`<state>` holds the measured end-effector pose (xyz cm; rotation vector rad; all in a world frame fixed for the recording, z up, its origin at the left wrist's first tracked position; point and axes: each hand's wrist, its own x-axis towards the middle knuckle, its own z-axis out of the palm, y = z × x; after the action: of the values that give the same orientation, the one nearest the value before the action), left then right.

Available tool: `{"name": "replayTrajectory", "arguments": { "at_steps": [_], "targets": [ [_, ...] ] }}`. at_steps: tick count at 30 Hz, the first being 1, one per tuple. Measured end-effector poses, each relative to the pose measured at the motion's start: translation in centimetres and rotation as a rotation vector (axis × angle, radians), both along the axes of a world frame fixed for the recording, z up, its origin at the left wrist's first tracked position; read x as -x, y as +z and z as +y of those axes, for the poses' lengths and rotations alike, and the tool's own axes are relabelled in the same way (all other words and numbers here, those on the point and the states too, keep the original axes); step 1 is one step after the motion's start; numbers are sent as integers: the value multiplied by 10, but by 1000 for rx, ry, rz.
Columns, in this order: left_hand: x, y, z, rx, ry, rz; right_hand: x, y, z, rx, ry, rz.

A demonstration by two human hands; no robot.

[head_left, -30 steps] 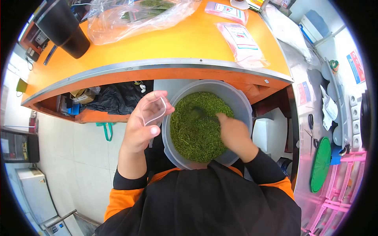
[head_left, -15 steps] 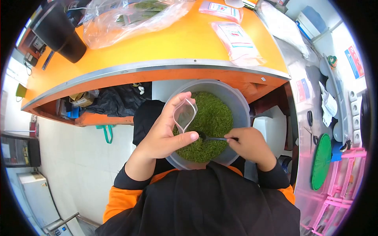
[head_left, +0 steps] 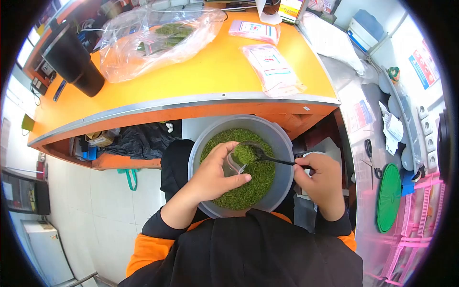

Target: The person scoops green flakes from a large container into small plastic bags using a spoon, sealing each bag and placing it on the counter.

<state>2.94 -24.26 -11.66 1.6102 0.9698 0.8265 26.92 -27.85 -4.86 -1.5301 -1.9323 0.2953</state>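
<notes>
My left hand (head_left: 206, 176) is curled around a small clear plastic bag (head_left: 232, 165), holding its mouth open between thumb and fingers. A black spoon (head_left: 278, 161) is gripped by its handle in my right hand (head_left: 322, 178). The spoon's bowl, heaped with green shredded leaves, is right at the bag's mouth. Both hands are above a large translucent tub (head_left: 286, 148) that holds a thick layer of the same green shreds (head_left: 244, 193). The tub stands between my legs, in front of the desk.
On the orange desk (head_left: 191, 71) are a large clear bag (head_left: 114, 62) with green contents, a black tumbler (head_left: 79, 67) and pink printed packs (head_left: 272, 69). Scissors (head_left: 368, 148), a green lid (head_left: 388, 198) and pink racks (head_left: 406, 225) are on the right-hand counter.
The spoon has come up out of the shreds with a heaped load and moved to the bag's mouth. My right hand has shifted right, and the view has tilted slightly.
</notes>
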Motion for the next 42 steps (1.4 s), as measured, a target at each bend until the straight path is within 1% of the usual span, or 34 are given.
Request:
{"name": "replayTrajectory", "arguments": {
  "at_steps": [3, 6, 7, 9, 12, 13, 15, 16, 17, 19, 21, 22, 25, 26, 29, 30, 31, 34, 36, 37, 39, 40, 42],
  "targets": [
    [-3, -1, 1, 37, 5, -36, 5, -4, 3, -253, 68, -205],
    [-5, -6, 1, 23, 29, -69, 5, -4, 5, -327, 78, -144],
    [-5, -7, 1, 10, 39, -81, 3, -3, 5, -316, 33, -159],
    [-5, -1, -2, -116, 107, 65, -1, 2, 7, -297, -57, -189],
    [-10, 1, -5, -275, 197, 209, 11, -9, 12, -200, 37, -213],
    [-12, 1, -6, -326, 224, 244, 23, -8, 10, -194, 127, -163],
    [-15, -8, -7, -512, 270, 275, 49, -7, 4, -181, 310, -63],
    [-16, -10, -8, -601, 292, 291, 52, -14, 6, -168, 314, -67],
    [-17, -10, -9, -618, 282, 265, 53, -28, 11, -154, 318, -70],
    [-16, -8, -8, -659, 261, 216, 54, -30, 14, -162, 288, -26],
    [-12, 5, -2, -535, 215, 56, 48, -17, 14, -196, 231, 61],
    [-8, 14, -2, -466, 188, -24, 49, -23, 15, -140, 324, 34],
    [9, 39, 7, -96, -115, 39, 49, -34, 9, -221, 352, 60],
    [10, 46, 9, -155, -105, 55, 49, -32, 8, -206, 364, 130],
    [17, 55, 16, -163, -252, 143, 48, -31, 5, -180, 391, 367],
    [14, 56, 15, -238, -238, 86, 48, -36, 5, -182, 397, 457],
    [15, 55, 14, -254, -248, 77, 48, -40, 4, -186, 403, 546],
    [17, 47, 13, -314, -271, 55, 39, -46, 4, -126, 450, 597],
    [17, 39, 13, -370, -276, 43, 38, -47, 6, -97, 440, 629],
    [16, 37, 13, -354, -269, 71, 38, -46, 8, -85, 435, 644],
    [13, 37, 13, -326, -255, 127, 38, -33, 10, -28, 450, 435],
    [7, 40, 10, -401, -202, 104, 38, -27, 11, -2, 449, 328],
    [5, 42, 10, -415, -283, 233, 44, -24, 15, 79, 538, 302]
  ]
}}
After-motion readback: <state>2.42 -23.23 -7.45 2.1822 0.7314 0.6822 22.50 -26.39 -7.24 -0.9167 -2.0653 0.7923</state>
